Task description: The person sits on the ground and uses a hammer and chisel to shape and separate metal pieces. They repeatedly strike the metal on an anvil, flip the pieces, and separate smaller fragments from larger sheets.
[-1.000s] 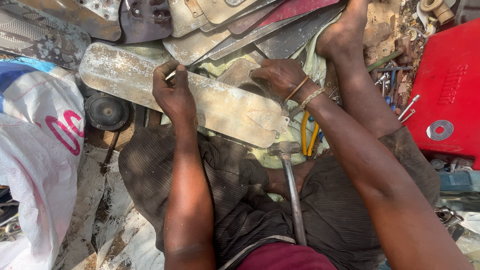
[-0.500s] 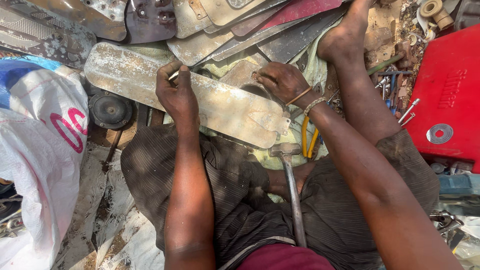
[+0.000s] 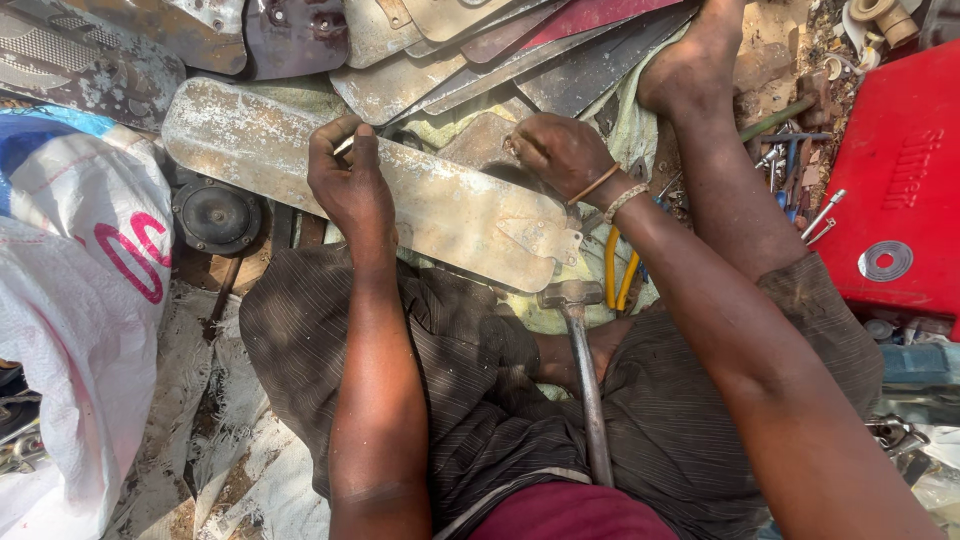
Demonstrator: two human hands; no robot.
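- I see a long, worn metal fan blade [image 3: 440, 195] lying across the person's lap area, its long axis running from far left to near right, sloping gently down toward the right.
- Its broad rounded end points left, near the white sack; its narrower end, with a small bracket plate, points right and ends just above the hammer head.
- My left hand [image 3: 352, 185] is curled over the middle of the blade's far edge, fingers wrapped on it and pinching a thin light stick-like thing; I cannot tell what it is.
- My right hand [image 3: 560, 152] is closed at the blade's far edge further right, fingertips bunched together on something small that I cannot make out.
- A hammer [image 3: 580, 350] lies between the legs, head far, handle running near, just under the blade's right end.
- Yellow-handled pliers [image 3: 618, 270] lie just right of the hammer head.
- A white woven sack [image 3: 80, 290] with pink markings sits at the left.
- A red flat box [image 3: 900, 190], with raised lettering and a round grey disc on it, sits at the right.
- More blades [image 3: 470, 50], grey and dark red, are stacked at the far side.
- A round black part [image 3: 215, 215] lies beside the blade's left end.
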